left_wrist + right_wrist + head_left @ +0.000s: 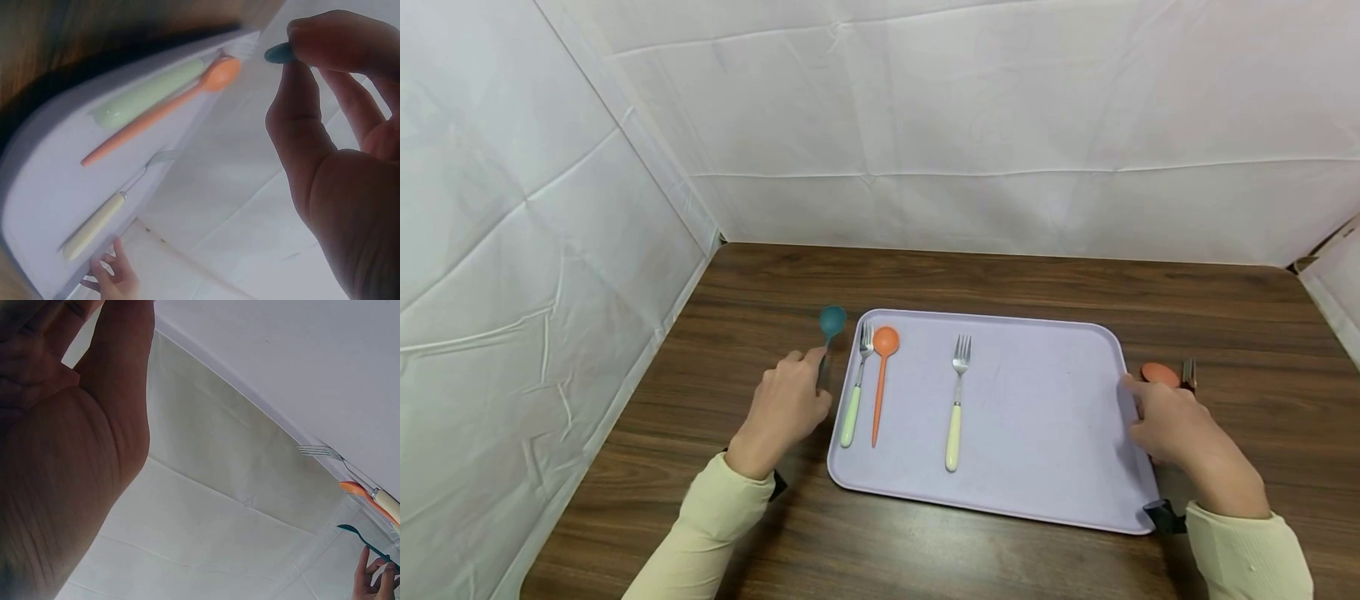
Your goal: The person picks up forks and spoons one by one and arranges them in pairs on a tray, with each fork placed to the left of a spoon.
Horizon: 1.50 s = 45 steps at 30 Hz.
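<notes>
My left hand [785, 404] is left of the lilac tray [1030, 417], pinching a teal spoon [832, 321] by its handle between thumb and fingers, bowl pointing away. On the tray's left side lie a fork with a green handle [851, 417] and an orange spoon [880, 392], side by side. A fork with a cream handle [953, 435] lies nearer the middle. At the tray's right edge, my right hand [1180, 429] has its fingers loosely bent, fingertips right at the rim. Just beyond it show an orange spoon's bowl [1160, 374] and a dark fork's tines [1189, 374]; the hand hides their handles.
The dark wooden table [910, 550] carries everything. White sheeting [955, 125] hangs behind it and more [535, 292] along the left side. A black wrist strap [1165, 517] overlaps the tray's near right corner in the head view.
</notes>
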Each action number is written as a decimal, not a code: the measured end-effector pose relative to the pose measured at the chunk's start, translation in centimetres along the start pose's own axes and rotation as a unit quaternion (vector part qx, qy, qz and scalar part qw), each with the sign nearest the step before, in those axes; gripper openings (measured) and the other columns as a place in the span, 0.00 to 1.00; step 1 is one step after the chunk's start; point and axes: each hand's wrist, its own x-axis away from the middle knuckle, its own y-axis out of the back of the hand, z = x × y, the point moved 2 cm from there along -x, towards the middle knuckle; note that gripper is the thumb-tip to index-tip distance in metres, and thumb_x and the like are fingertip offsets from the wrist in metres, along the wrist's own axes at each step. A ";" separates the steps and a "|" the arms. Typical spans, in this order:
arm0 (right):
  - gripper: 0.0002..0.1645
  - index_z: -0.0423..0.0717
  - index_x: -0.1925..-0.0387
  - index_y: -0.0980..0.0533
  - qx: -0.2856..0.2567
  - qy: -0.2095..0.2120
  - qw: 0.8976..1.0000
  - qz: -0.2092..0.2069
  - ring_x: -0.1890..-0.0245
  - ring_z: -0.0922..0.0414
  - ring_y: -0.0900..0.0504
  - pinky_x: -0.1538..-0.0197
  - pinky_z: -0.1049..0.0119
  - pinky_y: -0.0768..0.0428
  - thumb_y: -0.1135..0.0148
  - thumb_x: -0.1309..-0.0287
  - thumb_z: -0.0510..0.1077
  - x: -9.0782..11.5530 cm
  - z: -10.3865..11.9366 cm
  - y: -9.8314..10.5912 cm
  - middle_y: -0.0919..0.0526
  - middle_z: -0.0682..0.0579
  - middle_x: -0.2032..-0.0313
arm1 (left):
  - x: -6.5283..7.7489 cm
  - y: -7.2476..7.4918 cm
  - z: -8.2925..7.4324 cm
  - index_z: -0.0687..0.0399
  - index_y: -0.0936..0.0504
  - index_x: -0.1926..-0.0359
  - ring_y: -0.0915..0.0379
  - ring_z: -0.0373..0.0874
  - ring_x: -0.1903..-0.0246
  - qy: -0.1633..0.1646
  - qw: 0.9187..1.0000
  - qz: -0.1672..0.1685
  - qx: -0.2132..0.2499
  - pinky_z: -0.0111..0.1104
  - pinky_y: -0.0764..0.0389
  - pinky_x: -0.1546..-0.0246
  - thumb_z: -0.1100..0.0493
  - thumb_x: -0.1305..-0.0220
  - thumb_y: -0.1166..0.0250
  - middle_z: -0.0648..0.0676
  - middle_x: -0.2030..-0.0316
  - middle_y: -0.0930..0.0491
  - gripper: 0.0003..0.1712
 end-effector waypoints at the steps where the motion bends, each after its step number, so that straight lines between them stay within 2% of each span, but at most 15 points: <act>1: 0.39 0.25 0.38 0.42 -0.001 0.000 1.000 0.000 0.88 0.57 0.30 0.82 0.62 0.32 0.45 0.56 0.31 0.0 0.0 0.0 0.30 0.43 0.77 | 0.0 0.0 -0.1 0.61 0.25 0.46 0.30 0.52 0.82 0.000 1.000 0.000 0.001 0.41 0.29 0.87 0.67 0.56 0.38 0.58 0.72 0.27 0.30; 8: 0.39 0.25 0.38 0.42 0.001 0.002 1.000 -0.004 0.86 0.55 0.29 0.82 0.62 0.33 0.45 0.56 0.31 0.0 0.0 0.0 0.30 0.43 0.77 | -0.2 -0.1 -0.8 0.61 0.25 0.45 0.31 0.50 0.82 0.005 1.000 0.006 0.012 0.39 0.30 0.88 0.68 0.55 0.39 0.58 0.71 0.27 0.30; 16: 0.39 0.25 0.38 0.42 -0.007 0.002 1.000 -0.003 0.89 0.58 0.30 0.83 0.62 0.32 0.46 0.56 0.31 0.2 0.0 -0.1 0.32 0.46 0.80 | -0.5 -0.2 -2.1 0.60 0.25 0.45 0.30 0.49 0.81 0.002 1.000 0.016 0.017 0.38 0.30 0.87 0.68 0.55 0.40 0.59 0.66 0.25 0.30; 27: 0.39 0.25 0.38 0.43 -0.017 -0.005 1.000 0.004 0.90 0.59 0.29 0.83 0.62 0.29 0.46 0.55 0.31 0.1 0.2 0.0 0.31 0.45 0.79 | -0.5 -0.7 -3.0 0.60 0.24 0.47 0.30 0.45 0.81 -0.003 0.999 0.019 0.028 0.34 0.29 0.87 0.67 0.54 0.39 0.56 0.69 0.26 0.27; 33: 0.39 0.25 0.38 0.43 -0.020 -0.006 1.000 0.006 0.89 0.59 0.29 0.83 0.62 0.29 0.46 0.55 0.30 0.1 0.1 -0.1 0.30 0.44 0.78 | -0.6 -1.0 -3.7 0.60 0.24 0.48 0.32 0.45 0.83 -0.018 0.999 0.016 0.030 0.33 0.32 0.90 0.68 0.55 0.40 0.55 0.72 0.28 0.27; 42: 0.39 0.24 0.38 0.43 -0.017 0.000 1.000 -0.001 0.89 0.58 0.29 0.84 0.62 0.30 0.47 0.57 0.30 0.1 0.2 0.1 0.32 0.46 0.79 | -0.6 -1.2 -4.7 0.58 0.23 0.48 0.32 0.46 0.83 -0.044 0.998 0.005 0.037 0.35 0.31 0.88 0.67 0.57 0.39 0.55 0.73 0.27 0.28; 45: 0.40 0.24 0.38 0.43 -0.015 0.001 1.000 0.000 0.89 0.58 0.30 0.83 0.62 0.31 0.47 0.57 0.30 0.1 0.2 0.0 0.33 0.47 0.80 | -0.5 -1.4 -5.0 0.57 0.22 0.54 0.32 0.47 0.84 -0.056 0.998 0.003 0.032 0.36 0.32 0.88 0.66 0.58 0.39 0.54 0.75 0.28 0.24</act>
